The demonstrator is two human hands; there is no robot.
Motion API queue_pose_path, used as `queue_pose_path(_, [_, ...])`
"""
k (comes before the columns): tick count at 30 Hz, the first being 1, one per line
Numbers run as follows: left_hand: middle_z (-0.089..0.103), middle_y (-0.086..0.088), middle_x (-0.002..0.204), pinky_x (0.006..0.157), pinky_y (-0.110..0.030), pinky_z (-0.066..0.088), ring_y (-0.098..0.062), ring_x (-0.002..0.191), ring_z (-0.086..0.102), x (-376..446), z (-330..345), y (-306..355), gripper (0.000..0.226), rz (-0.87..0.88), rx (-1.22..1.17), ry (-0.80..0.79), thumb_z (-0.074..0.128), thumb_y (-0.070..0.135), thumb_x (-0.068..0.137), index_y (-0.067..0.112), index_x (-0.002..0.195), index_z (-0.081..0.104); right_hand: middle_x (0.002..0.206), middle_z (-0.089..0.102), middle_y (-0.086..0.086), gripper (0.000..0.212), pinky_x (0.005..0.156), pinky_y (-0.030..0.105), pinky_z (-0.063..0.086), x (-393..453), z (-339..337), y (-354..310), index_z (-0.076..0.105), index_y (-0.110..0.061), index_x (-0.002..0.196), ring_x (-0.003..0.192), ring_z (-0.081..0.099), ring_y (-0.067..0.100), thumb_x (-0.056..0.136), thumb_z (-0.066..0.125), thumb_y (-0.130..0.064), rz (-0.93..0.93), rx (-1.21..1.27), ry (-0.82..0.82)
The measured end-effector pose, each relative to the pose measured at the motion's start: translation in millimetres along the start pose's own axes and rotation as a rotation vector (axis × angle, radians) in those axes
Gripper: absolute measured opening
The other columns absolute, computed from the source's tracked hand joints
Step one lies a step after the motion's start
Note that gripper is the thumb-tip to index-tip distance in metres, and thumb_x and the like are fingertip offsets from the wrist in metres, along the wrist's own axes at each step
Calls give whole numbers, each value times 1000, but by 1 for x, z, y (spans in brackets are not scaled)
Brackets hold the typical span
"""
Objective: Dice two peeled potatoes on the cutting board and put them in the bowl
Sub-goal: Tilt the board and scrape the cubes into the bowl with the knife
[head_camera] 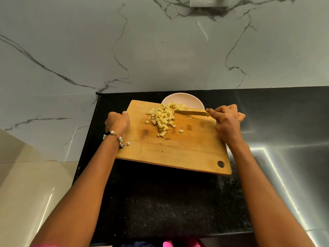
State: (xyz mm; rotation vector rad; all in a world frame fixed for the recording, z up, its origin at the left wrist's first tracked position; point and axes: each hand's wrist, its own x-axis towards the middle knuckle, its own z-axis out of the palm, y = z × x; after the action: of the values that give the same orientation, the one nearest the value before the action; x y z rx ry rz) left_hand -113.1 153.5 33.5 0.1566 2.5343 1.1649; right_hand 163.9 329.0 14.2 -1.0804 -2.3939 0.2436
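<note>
The left hand [117, 122] grips the wooden rectangular cutting board's [178, 150] left edge; the right hand [227, 122] clasps a yellow-handled knife [190, 112]. Pale diced potato cubes [162, 116] lie at the board's far edge, beside the white round bowl [188, 100].

Home kitchen, black granite counter [160, 202], marble-veined wall [160, 50], wooden cutting board [178, 150], steel sink surround [293, 157]

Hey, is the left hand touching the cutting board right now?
Touching. The head view shows the left hand gripping the left edge of the cutting board, thumb tip resting on its top surface with no gap visible.
</note>
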Motion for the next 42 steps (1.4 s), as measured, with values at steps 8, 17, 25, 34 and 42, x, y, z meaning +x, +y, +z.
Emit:
queue_pose_path(8, [57, -2, 75, 77, -36, 50, -20, 75, 59, 1, 8, 3, 28, -2, 17, -23, 52, 30, 93, 6, 87, 63, 100, 60, 9, 37, 87, 46, 21, 17, 1, -1, 66, -18, 120, 107, 40, 30, 92, 52, 2, 122, 11, 55])
queue_pose_path(17, [58, -7, 100, 82, -37, 50, -24, 88, 58, 6, 10, 7, 23, -74, -31, 5, 53, 29, 93, 8, 99, 56, 90, 66, -1, 43, 65, 38, 20, -23, -33, 3, 73, -21, 107, 88, 46, 28, 79, 46, -1, -185, 95, -6])
queue_pose_path(25, [58, -7, 99, 82, -38, 51, -22, 87, 58, 1, 11, 9, 24, -66, -26, 1, 53, 29, 93, 7, 100, 57, 95, 64, 5, 37, 74, 34, 11, -25, -25, 11, 70, -20, 113, 97, 44, 32, 87, 54, 2, -24, -35, 11])
queue_pose_path(34, [61, -10, 106, 83, -40, 52, -24, 90, 61, -7, 9, 7, 33, -87, -18, -21, 53, 32, 92, 8, 113, 57, 106, 59, 7, 37, 87, 44, 22, 18, -3, 9, 62, -21, 125, 110, 36, 28, 95, 49, -4, 204, -9, -25])
queue_pose_path(42, [61, -10, 109, 83, -37, 52, -23, 94, 61, -8, 16, 12, 25, -104, -27, -26, 52, 27, 93, 7, 108, 58, 93, 64, 0, 36, 72, 52, 37, -17, -23, -19, 68, -21, 115, 94, 43, 27, 87, 53, -3, -79, 224, 40])
